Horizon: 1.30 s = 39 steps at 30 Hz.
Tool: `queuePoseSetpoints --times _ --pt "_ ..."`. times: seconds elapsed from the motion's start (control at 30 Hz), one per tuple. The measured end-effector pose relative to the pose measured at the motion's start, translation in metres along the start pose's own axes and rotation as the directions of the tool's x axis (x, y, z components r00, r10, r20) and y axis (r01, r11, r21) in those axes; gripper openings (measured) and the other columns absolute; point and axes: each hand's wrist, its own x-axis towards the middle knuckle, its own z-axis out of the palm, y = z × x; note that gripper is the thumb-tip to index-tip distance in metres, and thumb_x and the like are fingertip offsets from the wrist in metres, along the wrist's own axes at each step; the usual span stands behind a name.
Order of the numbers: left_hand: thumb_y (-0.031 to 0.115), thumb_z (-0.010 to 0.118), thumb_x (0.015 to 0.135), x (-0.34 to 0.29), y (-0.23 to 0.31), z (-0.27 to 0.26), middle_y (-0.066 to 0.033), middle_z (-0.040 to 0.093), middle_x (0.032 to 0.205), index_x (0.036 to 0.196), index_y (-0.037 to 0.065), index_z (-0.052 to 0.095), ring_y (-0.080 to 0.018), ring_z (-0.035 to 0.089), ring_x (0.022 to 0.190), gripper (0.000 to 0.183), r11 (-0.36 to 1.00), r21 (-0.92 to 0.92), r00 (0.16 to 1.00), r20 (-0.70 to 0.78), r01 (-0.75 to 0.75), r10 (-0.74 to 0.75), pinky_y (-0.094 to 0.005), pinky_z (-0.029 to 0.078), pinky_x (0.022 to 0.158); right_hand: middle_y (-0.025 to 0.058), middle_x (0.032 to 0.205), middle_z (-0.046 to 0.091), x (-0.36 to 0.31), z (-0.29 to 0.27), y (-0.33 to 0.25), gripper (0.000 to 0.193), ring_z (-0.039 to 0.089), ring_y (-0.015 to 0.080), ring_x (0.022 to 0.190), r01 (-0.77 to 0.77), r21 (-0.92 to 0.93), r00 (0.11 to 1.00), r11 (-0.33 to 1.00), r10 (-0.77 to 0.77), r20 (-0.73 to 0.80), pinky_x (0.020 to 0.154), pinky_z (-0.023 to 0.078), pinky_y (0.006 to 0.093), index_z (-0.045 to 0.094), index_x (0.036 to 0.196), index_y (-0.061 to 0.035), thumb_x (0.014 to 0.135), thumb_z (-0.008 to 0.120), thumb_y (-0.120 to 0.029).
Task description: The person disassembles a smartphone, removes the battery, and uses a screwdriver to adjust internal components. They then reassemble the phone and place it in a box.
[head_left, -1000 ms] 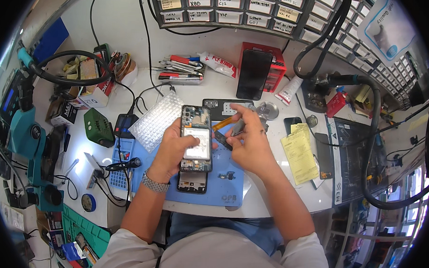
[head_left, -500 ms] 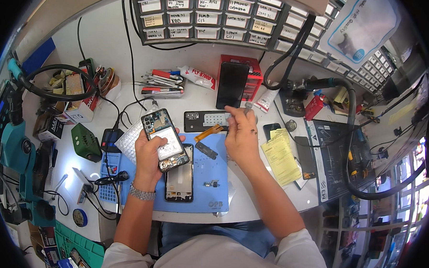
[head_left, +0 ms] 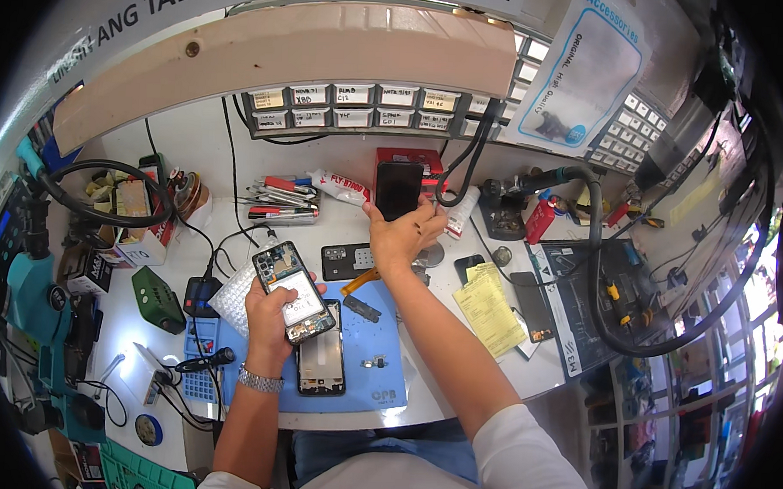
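Left hand (head_left: 268, 319) clasps opened phone (head_left: 301, 282); right hand (head_left: 404, 238), half-open, spans lower end of dark phone (head_left: 398, 188) beyond, grip unclear.

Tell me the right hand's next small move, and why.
Probably firm up the right hand around the upright black screen and ease it away from the red drawer box behind it. Thumb and fingers sit at opposite sides of the screen's lower end, while the left hand is occupied holding the opened phone.
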Motion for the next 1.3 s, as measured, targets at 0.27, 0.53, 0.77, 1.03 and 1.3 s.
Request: queuePoseSetpoints --times 0.27,0.53,0.77,1.03,1.3 --pt "-0.006 0.05 0.085 -0.002 0.0 0.0 -0.0289 0.073 0.119 0.139 -0.008 0.051 -0.0435 0.08 0.102 0.054 1.0 0.01 1.0 0.013 -0.007 0.007 -0.0527 0.072 0.082 0.0252 0.155 0.033 0.0 0.01 0.002 0.104 0.033 0.0449 0.147 -0.011 0.016 0.998 1.0 0.012 -0.062 0.124 0.029 0.0588 0.044 0.149 0.0037 0.074 0.104 -0.036" --pt "-0.01 0.05 0.088 -0.001 0.002 0.0 -0.0295 0.074 0.119 0.137 -0.006 0.049 -0.0433 0.081 0.099 0.049 0.999 -0.049 1.0 0.025 -0.013 0.014 -0.0518 0.073 0.082 0.0259 0.156 0.032 -0.001 0.003 0.004 0.11 0.033 0.0456 0.147 -0.005 0.023 0.999 1.0 0.006 -0.034 0.124 0.029 0.0588 0.043 0.153 0.0033 0.073 0.105 -0.04" --pt "-0.008 0.05 0.086 -0.003 0.002 0.002 -0.0294 0.073 0.119 0.139 -0.007 0.051 -0.0433 0.081 0.102 0.053 1.0 -0.022 1.0 0.013 -0.007 0.007 -0.0527 0.072 0.081 0.0278 0.156 0.031 0.005 -0.023 0.032 0.086 0.031 0.0466 0.149 0.159 -0.003 0.987 0.987 -0.159 -0.025 0.126 0.025 0.059 0.047 0.156 -0.0003 0.091 0.091 -0.035" --pt "-0.006 0.05 0.086 -0.002 0.001 0.001 -0.0306 0.072 0.12 0.14 -0.008 0.051 -0.0443 0.08 0.104 0.054 1.0 0.0 1.0 0.003 -0.004 0.004 -0.0547 0.073 0.08 0.0309 0.158 0.029 0.007 -0.027 0.037 0.059 0.031 0.0502 0.149 0.122 -0.041 0.991 0.992 -0.119 0.057 0.126 0.024 0.061 0.061 0.148 -0.0038 0.099 0.08 -0.031" --pt "-0.01 0.051 0.086 0.0 -0.001 -0.001 -0.0309 0.074 0.118 0.137 -0.007 0.048 -0.0451 0.081 0.098 0.051 0.997 -0.075 1.0 0.005 0.015 -0.015 -0.0533 0.073 0.08 0.0252 0.158 0.028 -0.003 -0.02 0.014 0.115 0.031 0.0452 0.149 0.035 -0.008 0.993 0.999 -0.034 0.111 0.127 0.025 0.0594 0.041 0.157 -0.0052 0.072 0.103 -0.054"
